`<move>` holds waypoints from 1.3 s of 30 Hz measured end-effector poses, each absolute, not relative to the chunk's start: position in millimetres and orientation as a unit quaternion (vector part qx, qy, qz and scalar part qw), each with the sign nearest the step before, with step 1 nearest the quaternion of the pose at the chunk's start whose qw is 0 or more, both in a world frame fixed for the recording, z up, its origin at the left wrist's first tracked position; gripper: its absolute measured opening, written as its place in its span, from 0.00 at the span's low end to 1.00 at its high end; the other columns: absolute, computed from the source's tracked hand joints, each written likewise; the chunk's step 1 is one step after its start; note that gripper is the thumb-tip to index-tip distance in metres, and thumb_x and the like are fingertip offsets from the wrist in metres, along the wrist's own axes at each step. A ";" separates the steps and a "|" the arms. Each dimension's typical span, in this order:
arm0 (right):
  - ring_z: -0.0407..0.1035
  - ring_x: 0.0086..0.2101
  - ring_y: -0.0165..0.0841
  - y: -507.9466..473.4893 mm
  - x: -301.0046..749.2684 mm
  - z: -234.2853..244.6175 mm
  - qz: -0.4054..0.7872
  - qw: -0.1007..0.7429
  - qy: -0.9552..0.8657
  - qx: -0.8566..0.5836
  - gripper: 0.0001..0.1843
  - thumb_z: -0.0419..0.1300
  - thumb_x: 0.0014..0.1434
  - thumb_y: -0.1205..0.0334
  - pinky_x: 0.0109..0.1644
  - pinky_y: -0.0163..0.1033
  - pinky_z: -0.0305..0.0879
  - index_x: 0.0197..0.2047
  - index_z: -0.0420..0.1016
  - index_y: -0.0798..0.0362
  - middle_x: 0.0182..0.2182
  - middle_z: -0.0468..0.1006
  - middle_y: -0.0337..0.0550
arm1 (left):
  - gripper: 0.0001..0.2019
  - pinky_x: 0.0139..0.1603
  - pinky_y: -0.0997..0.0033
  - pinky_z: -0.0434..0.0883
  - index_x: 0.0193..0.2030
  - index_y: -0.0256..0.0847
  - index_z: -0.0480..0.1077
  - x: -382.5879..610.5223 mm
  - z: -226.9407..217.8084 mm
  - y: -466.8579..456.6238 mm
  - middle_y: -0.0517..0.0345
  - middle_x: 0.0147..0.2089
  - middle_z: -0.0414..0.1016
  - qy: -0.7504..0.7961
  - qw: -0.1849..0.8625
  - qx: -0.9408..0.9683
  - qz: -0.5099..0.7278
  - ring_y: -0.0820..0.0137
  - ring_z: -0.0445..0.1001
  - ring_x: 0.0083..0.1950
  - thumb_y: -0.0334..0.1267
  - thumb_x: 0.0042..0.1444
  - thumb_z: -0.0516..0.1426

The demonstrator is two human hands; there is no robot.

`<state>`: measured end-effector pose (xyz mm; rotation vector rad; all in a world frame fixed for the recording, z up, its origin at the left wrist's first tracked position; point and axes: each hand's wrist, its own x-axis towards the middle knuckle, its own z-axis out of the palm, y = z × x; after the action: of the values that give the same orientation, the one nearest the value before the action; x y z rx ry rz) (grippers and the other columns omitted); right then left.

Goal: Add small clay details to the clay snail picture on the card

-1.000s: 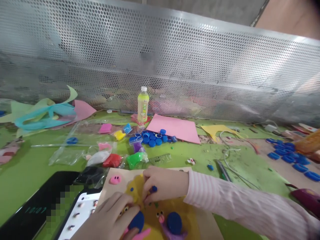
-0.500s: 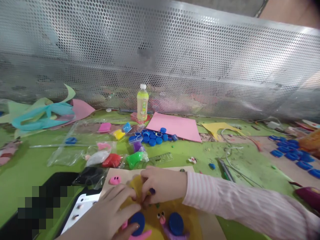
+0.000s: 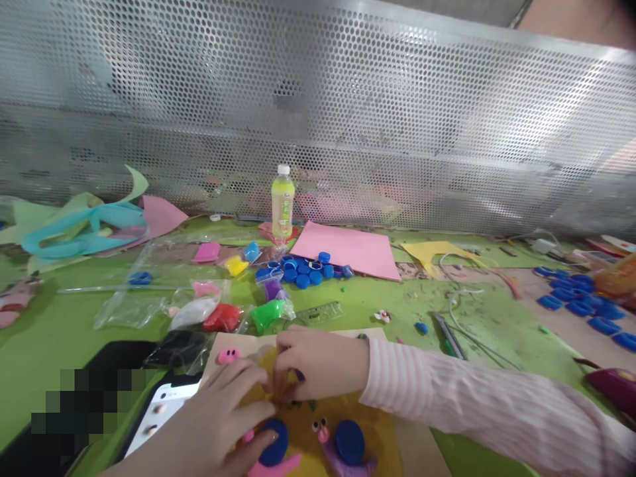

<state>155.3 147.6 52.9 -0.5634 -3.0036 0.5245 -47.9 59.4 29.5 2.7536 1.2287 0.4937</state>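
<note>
My left hand (image 3: 221, 414) rests on the craft picture, fingers apart and bent, with its thumb against a blue bottle cap (image 3: 274, 442) on a pink clay snail body (image 3: 278, 466). Its index fingertip comes close to my right fingers. My right hand (image 3: 320, 364), in a striped sleeve, is closed in a pinch low over the yellow area (image 3: 382, 424) of the picture. What lies between those fingertips is hidden. To their right, a purple clay snail (image 3: 332, 457) carries another blue cap (image 3: 350, 442) and googly eyes. A pink clay face (image 3: 229, 356) sits at the card's upper left.
Bagged clay in red (image 3: 222, 318), green (image 3: 267, 316) and white (image 3: 195, 313) lies behind the picture. Farther back are blue caps (image 3: 303, 281), pink sheets (image 3: 348, 248) and an upright drink bottle (image 3: 283, 205). A phone (image 3: 161, 404) is at left, a box cutter (image 3: 448, 336) at right.
Both hands stay over the same spot. The right hand has shifted slightly left and up, and the left fingers have moved a little. Nothing is visibly taken or let go.
</note>
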 end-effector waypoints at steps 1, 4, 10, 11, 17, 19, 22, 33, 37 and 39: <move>0.66 0.36 0.33 147.3 157.0 53.7 0.171 0.022 -0.967 -0.190 0.08 0.69 0.56 0.61 0.43 0.37 0.65 0.39 0.85 0.53 0.36 0.74 0.45 | 0.04 0.57 0.62 0.68 0.40 0.50 0.76 -47.9 32.5 60.6 0.57 0.48 0.76 0.396 0.039 0.905 0.151 0.61 0.71 0.53 0.39 0.61 0.59; 0.69 0.38 0.33 141.8 165.6 58.2 0.174 0.032 -0.959 -0.222 0.09 0.67 0.58 0.63 0.45 0.36 0.67 0.43 0.83 0.56 0.38 0.76 0.47 | 0.05 0.54 0.66 0.71 0.37 0.49 0.76 -47.6 42.8 64.4 0.57 0.46 0.77 0.363 0.029 0.923 0.122 0.63 0.73 0.52 0.41 0.62 0.58; 0.74 0.34 0.30 106.8 186.0 69.5 0.174 -0.005 -0.951 -0.256 0.11 0.57 0.63 0.67 0.33 0.34 0.62 0.42 0.81 0.51 0.35 0.83 0.40 | 0.09 0.48 0.71 0.70 0.45 0.50 0.77 -45.8 49.4 66.8 0.60 0.45 0.79 0.355 0.023 0.923 0.148 0.66 0.75 0.47 0.39 0.57 0.61; 0.73 0.30 0.31 100.8 187.7 69.7 0.166 -0.017 -0.949 -0.266 0.10 0.56 0.63 0.66 0.28 0.36 0.57 0.40 0.81 0.51 0.32 0.83 0.40 | 0.09 0.48 0.70 0.70 0.45 0.50 0.77 -45.3 49.2 67.3 0.60 0.44 0.79 0.353 0.016 0.924 0.147 0.65 0.75 0.47 0.40 0.57 0.62; 0.68 0.21 0.32 86.3 187.9 62.1 0.132 -0.057 -0.942 -0.304 0.12 0.53 0.63 0.58 0.23 0.38 0.45 0.38 0.78 0.50 0.26 0.82 0.45 | 0.11 0.49 0.66 0.67 0.49 0.57 0.76 -44.1 48.9 68.9 0.61 0.47 0.78 0.362 0.012 0.924 0.122 0.64 0.74 0.48 0.46 0.61 0.59; 0.69 0.21 0.33 86.2 186.7 59.5 0.133 -0.067 -0.940 -0.305 0.12 0.54 0.62 0.57 0.22 0.38 0.43 0.38 0.78 0.50 0.26 0.82 0.45 | 0.11 0.50 0.64 0.67 0.50 0.57 0.75 -44.1 49.5 67.9 0.60 0.47 0.78 0.367 0.018 0.924 0.102 0.62 0.74 0.49 0.46 0.61 0.58; 0.72 0.22 0.36 85.8 185.7 58.1 0.136 -0.073 -0.938 -0.310 0.13 0.54 0.62 0.58 0.21 0.39 0.41 0.44 0.78 0.51 0.28 0.83 0.48 | 0.11 0.51 0.61 0.67 0.49 0.56 0.76 -44.3 51.0 66.5 0.57 0.48 0.78 0.372 0.027 0.925 0.076 0.60 0.74 0.50 0.47 0.62 0.57; 0.68 0.22 0.31 81.8 184.3 55.5 0.154 -0.076 -0.935 -0.312 0.12 0.54 0.62 0.59 0.21 0.36 0.46 0.41 0.78 0.52 0.29 0.83 0.47 | 0.12 0.53 0.62 0.63 0.51 0.60 0.74 -50.9 44.9 72.1 0.59 0.50 0.73 0.374 0.087 0.921 0.069 0.60 0.68 0.52 0.51 0.64 0.54; 0.68 0.23 0.29 82.5 184.6 55.0 0.164 -0.061 -0.938 -0.299 0.11 0.53 0.62 0.62 0.24 0.34 0.52 0.39 0.77 0.50 0.29 0.83 0.42 | 0.14 0.53 0.60 0.62 0.52 0.60 0.73 -54.8 43.4 74.7 0.56 0.51 0.72 0.359 0.074 0.928 0.065 0.58 0.67 0.54 0.55 0.64 0.53; 0.69 0.24 0.30 82.6 185.6 55.9 0.160 -0.058 -0.937 -0.306 0.12 0.52 0.62 0.63 0.23 0.35 0.52 0.42 0.77 0.50 0.31 0.83 0.43 | 0.15 0.54 0.58 0.61 0.52 0.60 0.73 -55.9 41.1 74.5 0.55 0.52 0.72 0.355 0.066 0.930 0.066 0.56 0.66 0.54 0.56 0.63 0.53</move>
<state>185.6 82.6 55.9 -0.9986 -3.0574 0.5228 -55.9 74.5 41.1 2.8051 1.0708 0.1991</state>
